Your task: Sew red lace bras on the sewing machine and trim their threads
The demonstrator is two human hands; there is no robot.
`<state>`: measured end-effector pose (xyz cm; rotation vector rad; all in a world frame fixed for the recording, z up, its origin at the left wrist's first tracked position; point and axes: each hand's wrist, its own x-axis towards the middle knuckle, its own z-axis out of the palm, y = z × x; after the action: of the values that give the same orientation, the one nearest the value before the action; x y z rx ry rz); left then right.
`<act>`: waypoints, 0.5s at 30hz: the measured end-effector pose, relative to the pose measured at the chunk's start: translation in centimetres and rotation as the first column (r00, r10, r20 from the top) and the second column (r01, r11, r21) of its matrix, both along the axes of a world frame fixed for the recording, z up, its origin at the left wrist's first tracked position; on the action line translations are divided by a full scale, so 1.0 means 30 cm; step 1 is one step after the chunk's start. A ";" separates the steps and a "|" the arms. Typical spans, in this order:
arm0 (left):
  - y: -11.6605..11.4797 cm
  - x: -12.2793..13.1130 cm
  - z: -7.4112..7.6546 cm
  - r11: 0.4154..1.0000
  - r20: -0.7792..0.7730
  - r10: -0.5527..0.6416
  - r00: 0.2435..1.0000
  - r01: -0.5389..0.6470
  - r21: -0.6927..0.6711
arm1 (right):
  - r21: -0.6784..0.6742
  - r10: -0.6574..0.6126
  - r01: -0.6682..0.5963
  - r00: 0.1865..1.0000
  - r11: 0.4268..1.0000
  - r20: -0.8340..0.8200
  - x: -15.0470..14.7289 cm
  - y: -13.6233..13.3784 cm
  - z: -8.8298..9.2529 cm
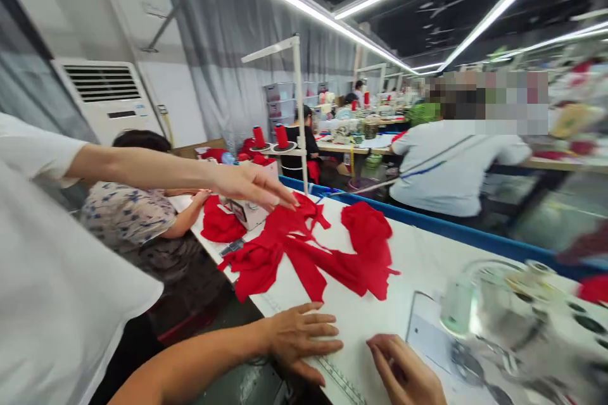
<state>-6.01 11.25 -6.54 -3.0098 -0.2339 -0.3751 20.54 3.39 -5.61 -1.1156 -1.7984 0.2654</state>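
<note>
My left hand [306, 338] lies flat on the white table [351, 323] by its front edge, open, with the fingers spread and holding nothing. To its right my right hand [403, 370] rests at the table with its fingers curled in; no thing shows in it. Just beyond both hands lie crumpled red fabric pieces [304, 253], with long strips hanging out across the tabletop. A further red bundle [368, 231] lies to the right, touching them. Neither of my hands touches the red cloth. A co-worker's outstretched hand [254, 185] hovers above the cloth from the left.
On the right stands a sewing machine [517, 323], blurred. A ruler strip [339, 380] runs along the front edge. A standing co-worker in a white shirt [61, 278] is close on my left; behind, another person [128, 215] sits. Red thread cones [281, 137] stand at the back.
</note>
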 end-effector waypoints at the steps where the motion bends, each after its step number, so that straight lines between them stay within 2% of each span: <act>1: 0.001 -0.005 0.000 1.000 0.036 -0.017 0.999 0.017 0.012 | -0.013 -0.018 0.018 1.000 1.000 0.009 -0.008 -0.007 0.010; 5: -0.037 -0.021 0.005 0.996 0.211 -0.081 0.974 0.070 0.057 | 0.025 -0.029 0.028 0.998 0.999 0.053 -0.042 -0.028 0.023; 7: -0.084 -0.023 0.010 0.999 0.349 -0.026 0.937 0.013 0.038 | 0.035 -0.037 0.035 0.997 0.999 0.066 -0.050 -0.033 0.024; 9: -0.136 -0.020 0.022 0.995 0.506 0.095 0.857 -0.097 -0.022 | 0.011 -0.051 0.050 0.997 0.999 0.063 -0.052 -0.033 0.026; 11: -0.176 -0.018 0.039 0.965 0.622 0.256 0.740 -0.235 -0.117 | -0.026 -0.058 0.059 0.997 0.998 0.052 -0.052 -0.031 0.030; 13: -0.191 -0.021 0.056 0.890 0.628 0.444 0.640 -0.394 -0.228 | -0.052 -0.059 0.061 0.997 0.997 0.047 -0.053 -0.029 0.030; 15: -0.180 -0.029 0.065 0.773 0.523 0.623 0.582 -0.558 -0.300 | -0.064 -0.047 0.051 0.998 0.997 0.052 -0.054 -0.026 0.025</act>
<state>-6.89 5.84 -4.59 -2.5463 -1.3075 -1.2454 18.93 2.60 -4.87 -1.2203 -1.8155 0.2701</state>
